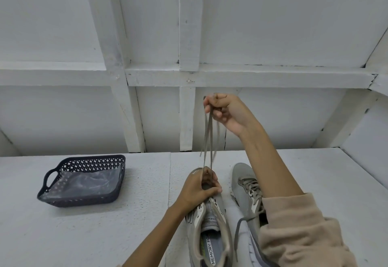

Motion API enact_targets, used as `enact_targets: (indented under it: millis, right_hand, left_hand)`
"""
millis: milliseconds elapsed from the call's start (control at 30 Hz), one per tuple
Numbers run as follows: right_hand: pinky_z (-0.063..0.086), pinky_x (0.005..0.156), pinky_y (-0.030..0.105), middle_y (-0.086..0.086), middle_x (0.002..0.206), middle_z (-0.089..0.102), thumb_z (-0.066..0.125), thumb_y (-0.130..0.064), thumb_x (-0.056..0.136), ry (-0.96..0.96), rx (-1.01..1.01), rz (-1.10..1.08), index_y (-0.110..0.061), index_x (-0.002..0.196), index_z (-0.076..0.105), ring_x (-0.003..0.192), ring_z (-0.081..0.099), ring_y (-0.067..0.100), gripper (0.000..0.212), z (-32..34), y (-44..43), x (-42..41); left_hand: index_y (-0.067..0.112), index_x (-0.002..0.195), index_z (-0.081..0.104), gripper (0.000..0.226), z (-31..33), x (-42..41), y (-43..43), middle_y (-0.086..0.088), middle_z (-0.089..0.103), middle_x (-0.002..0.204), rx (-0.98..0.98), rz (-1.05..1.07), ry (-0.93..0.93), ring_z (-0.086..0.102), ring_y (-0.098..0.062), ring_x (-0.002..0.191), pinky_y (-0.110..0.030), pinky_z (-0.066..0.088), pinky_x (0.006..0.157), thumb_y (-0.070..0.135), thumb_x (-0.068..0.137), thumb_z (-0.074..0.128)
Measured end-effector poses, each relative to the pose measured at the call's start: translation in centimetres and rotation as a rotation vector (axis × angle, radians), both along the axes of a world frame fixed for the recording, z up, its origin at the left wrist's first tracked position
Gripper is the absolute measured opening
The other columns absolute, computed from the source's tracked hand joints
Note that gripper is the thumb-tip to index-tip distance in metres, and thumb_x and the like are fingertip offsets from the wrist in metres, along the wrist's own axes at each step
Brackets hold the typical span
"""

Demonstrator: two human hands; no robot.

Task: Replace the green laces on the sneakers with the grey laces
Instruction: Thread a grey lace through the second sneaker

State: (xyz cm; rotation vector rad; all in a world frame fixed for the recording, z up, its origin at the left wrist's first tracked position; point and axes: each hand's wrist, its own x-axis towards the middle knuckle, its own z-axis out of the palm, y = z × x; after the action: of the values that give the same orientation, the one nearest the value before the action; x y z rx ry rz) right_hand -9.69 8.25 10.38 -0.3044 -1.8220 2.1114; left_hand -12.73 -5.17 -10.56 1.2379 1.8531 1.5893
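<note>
Nearest sneaker (210,231) gripped at its eyelets, a lace (210,140) stretched upward from it.

It stood on the white table (105,235), opening toward the camera, with the left hand (199,189) curled over its forefoot, fingers closed round the shoe where the lace began. Above it, the right hand (224,111) pinched the tops of both dull grey-green strands between thumb and bent fingers, holding them taut. A second sneaker (243,178), laced, stood just beside it on the right, partly under the beige sleeve (294,224). A darker grey lace (239,229) trailed loose between the shoes. Well apart on the left sat a dark basket (50,182) holding clear plastic (84,182).
</note>
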Motion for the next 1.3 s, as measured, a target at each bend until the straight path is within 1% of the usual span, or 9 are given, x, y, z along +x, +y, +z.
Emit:
enact_targets:
  millis: [167, 233, 333, 500, 733, 800, 1033, 1167, 1300]
  right_hand:
    - [0.018, 0.036, 0.014, -0.001, 0.061, 0.059, 0.052, -0.013, 0.097, 0.135, -0.175, -0.017, -0.007, 0.08, 0.061, 0.037, 0.035, 0.003, 0.02, 1.9, 0.8, -0.4]
    - [0.019, 0.036, 0.014, 0.0, 0.063, 0.06, 0.053, -0.014, 0.097, 0.167, -0.172, -0.02, -0.007, 0.082, 0.062, 0.037, 0.035, 0.003, 0.019, 2.7, 0.9, -0.7]
    - [0.02, 0.036, 0.014, -0.001, 0.065, 0.061, 0.054, -0.015, 0.096, 0.179, -0.125, -0.021, -0.007, 0.083, 0.062, 0.039, 0.036, 0.003, 0.018, 4.0, 0.6, -1.4]
    - [0.024, 0.034, 0.013, 0.001, 0.062, 0.061, 0.053, -0.012, 0.097, 0.233, -0.168, -0.024, -0.005, 0.083, 0.061, 0.039, 0.039, 0.002, 0.017, 6.2, 0.4, -2.8]
    - [0.029, 0.035, 0.012, 0.001, 0.062, 0.057, 0.052, -0.013, 0.099, 0.187, -0.318, 0.009, -0.004, 0.087, 0.059, 0.04, 0.043, 0.002, 0.016, 4.4, 1.1, -5.2]
    - [0.031, 0.037, 0.013, 0.001, 0.064, 0.056, 0.052, -0.013, 0.099, 0.141, -0.304, 0.015, -0.004, 0.087, 0.06, 0.041, 0.043, 0.002, 0.016, 4.0, 1.4, -5.7]
    - [0.045, 0.046, 0.017, 0.013, 0.089, 0.068, 0.06, -0.013, 0.095, -0.139, 0.021, 0.023, 0.001, 0.107, 0.063, 0.052, 0.056, 0.009, 0.019, 2.4, 2.1, -6.5]
    - [0.056, 0.047, 0.024, 0.015, 0.08, 0.056, 0.067, -0.011, 0.09, -0.47, 0.32, -0.044, 0.005, 0.103, 0.055, 0.048, 0.066, 0.02, 0.024, -0.6, 3.5, -5.9]
    - [0.055, 0.045, 0.027, 0.021, 0.113, 0.058, 0.066, -0.008, 0.09, -0.548, 0.482, -0.105, 0.006, 0.112, 0.055, 0.052, 0.068, 0.026, 0.028, -3.8, 4.7, -4.0]
  left_hand:
    - [0.034, 0.09, 0.051, 0.03, -0.5, -0.1, -0.1, 0.022, 0.063, 0.088, -0.086, 0.07, 0.345, 0.054, 0.01, 0.095, -0.021, 0.041, 0.094, 0.031, 0.076, 0.077]
    - [0.035, 0.095, 0.051, 0.034, -0.6, -0.3, 0.0, 0.024, 0.055, 0.097, -0.066, 0.123, 0.44, 0.047, 0.008, 0.102, -0.022, 0.034, 0.096, 0.038, 0.072, 0.077]
    - [0.036, 0.101, 0.055, 0.041, -0.8, -0.6, -0.1, 0.02, 0.056, 0.11, -0.043, 0.138, 0.319, 0.053, -0.006, 0.11, -0.03, 0.042, 0.095, 0.041, 0.068, 0.078]
    - [0.028, 0.105, 0.06, 0.046, -0.5, -0.7, -0.4, 0.015, 0.062, 0.108, -0.051, 0.129, 0.122, 0.059, -0.005, 0.104, -0.021, 0.048, 0.088, 0.037, 0.065, 0.083]
    - [0.019, 0.081, 0.07, 0.013, 0.4, -0.1, -0.9, 0.008, 0.068, 0.098, -0.075, 0.053, -0.062, 0.065, -0.01, 0.096, -0.031, 0.053, 0.089, 0.02, 0.072, 0.08]
    - [0.018, 0.086, 0.072, 0.017, 0.5, 0.1, -1.0, 0.008, 0.068, 0.1, -0.095, 0.067, -0.104, 0.065, -0.01, 0.098, -0.038, 0.053, 0.092, 0.031, 0.077, 0.076]
    - [0.005, 0.103, 0.069, 0.035, 1.8, 0.3, -1.4, -0.018, 0.071, 0.097, -0.058, 0.007, -0.34, 0.066, -0.031, 0.095, -0.052, 0.048, 0.097, 0.036, 0.098, 0.052]
    - [0.002, 0.108, 0.068, 0.036, 2.6, 0.2, -1.2, -0.017, 0.072, 0.102, -0.044, 0.022, -0.484, 0.067, -0.028, 0.099, -0.039, 0.053, 0.091, 0.031, 0.099, 0.048]
    - [0.006, 0.111, 0.067, 0.036, 4.4, -0.9, -0.5, -0.01, 0.074, 0.099, -0.008, 0.094, -0.448, 0.069, -0.018, 0.099, -0.02, 0.05, 0.084, 0.031, 0.1, 0.044]
